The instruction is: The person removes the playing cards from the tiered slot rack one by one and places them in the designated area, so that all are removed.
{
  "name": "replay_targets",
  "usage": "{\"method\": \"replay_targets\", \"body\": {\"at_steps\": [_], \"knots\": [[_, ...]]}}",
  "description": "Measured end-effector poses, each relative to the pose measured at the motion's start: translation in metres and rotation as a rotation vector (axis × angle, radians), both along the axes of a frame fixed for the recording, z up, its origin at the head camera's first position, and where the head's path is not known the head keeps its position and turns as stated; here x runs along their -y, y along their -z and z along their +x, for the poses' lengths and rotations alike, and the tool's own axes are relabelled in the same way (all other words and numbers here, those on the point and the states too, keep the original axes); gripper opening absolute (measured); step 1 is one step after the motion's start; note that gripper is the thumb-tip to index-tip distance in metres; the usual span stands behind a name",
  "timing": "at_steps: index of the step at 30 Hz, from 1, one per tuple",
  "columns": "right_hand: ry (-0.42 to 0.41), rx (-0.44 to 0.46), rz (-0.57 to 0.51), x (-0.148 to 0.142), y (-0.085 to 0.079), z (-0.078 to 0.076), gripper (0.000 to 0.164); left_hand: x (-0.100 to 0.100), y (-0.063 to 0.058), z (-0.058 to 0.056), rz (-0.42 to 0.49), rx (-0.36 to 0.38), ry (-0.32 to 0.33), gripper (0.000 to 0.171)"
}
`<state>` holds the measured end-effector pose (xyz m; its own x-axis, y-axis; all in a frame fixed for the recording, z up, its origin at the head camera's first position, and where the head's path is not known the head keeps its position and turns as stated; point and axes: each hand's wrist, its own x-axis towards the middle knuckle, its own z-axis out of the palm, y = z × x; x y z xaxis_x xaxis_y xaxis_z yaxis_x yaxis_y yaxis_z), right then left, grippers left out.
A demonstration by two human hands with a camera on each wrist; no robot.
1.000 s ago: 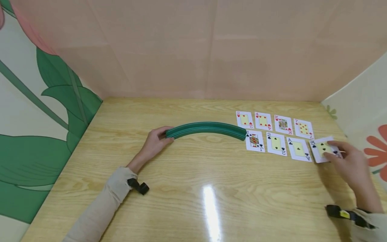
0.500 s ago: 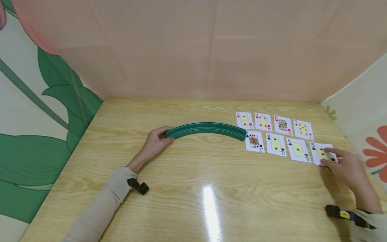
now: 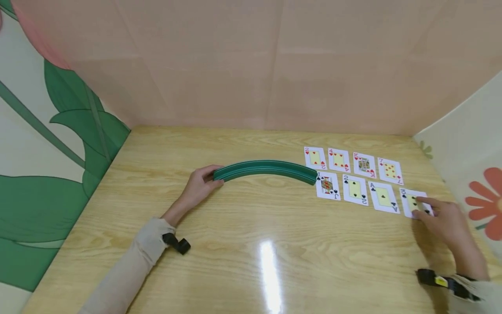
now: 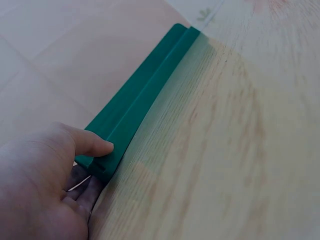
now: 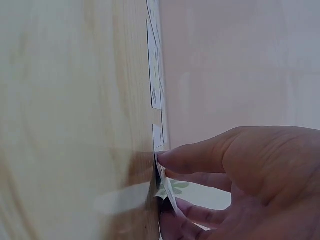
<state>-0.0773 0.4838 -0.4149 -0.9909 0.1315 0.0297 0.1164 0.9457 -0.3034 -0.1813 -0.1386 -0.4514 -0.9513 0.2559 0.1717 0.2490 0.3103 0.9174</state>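
My left hand (image 3: 198, 185) grips the left end of a green curved card holder (image 3: 266, 167), thumb on its near face, as the left wrist view shows. The holder lies on the table, and its grooves hold no cards. At the right, my right hand (image 3: 445, 222) pinches the outer edge of a black three playing card (image 3: 408, 200). In the right wrist view that card (image 5: 172, 195) is bent up, with fingers under its raised edge. This card ends the near row, beside the jack (image 3: 326, 185), the two (image 3: 355, 189) and the ace (image 3: 383, 198).
Behind lies a far row of red cards: a two (image 3: 315, 158), a four (image 3: 339, 160), a king (image 3: 364, 165) and a seven (image 3: 390, 170). The holder's right end meets the jack's corner. A pink wall (image 3: 270, 65) backs the wooden table (image 3: 219, 261).
My right hand has brought the three from a raised, tilted position down and slightly left, into line with the near row. The left hand keeps its grip on the card holder, unmoved.
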Motion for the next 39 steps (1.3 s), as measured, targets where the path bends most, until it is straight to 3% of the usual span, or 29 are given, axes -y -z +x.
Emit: {"method": "replay_targets", "body": {"at_steps": [9, 18, 28, 39], "knots": [[0.0, 0.009, -0.002, -0.001, -0.005, 0.002, 0.049, -0.003, 0.005, 0.0, -0.005, -0.01, -0.005, 0.035], [0.016, 0.012, -0.05, 0.01, 0.0, 0.001, 0.05, 0.006, 0.006, 0.003, -0.014, 0.001, -0.021, 0.036], [0.06, -0.138, -0.101, 0.025, -0.012, 0.004, 0.046, 0.004, 0.007, 0.003, 0.007, 0.006, -0.015, 0.037], [0.012, -0.327, -0.113, 0.056, -0.02, 0.002, 0.036, 0.001, 0.002, 0.0, -0.003, 0.01, 0.007, 0.039]]}}
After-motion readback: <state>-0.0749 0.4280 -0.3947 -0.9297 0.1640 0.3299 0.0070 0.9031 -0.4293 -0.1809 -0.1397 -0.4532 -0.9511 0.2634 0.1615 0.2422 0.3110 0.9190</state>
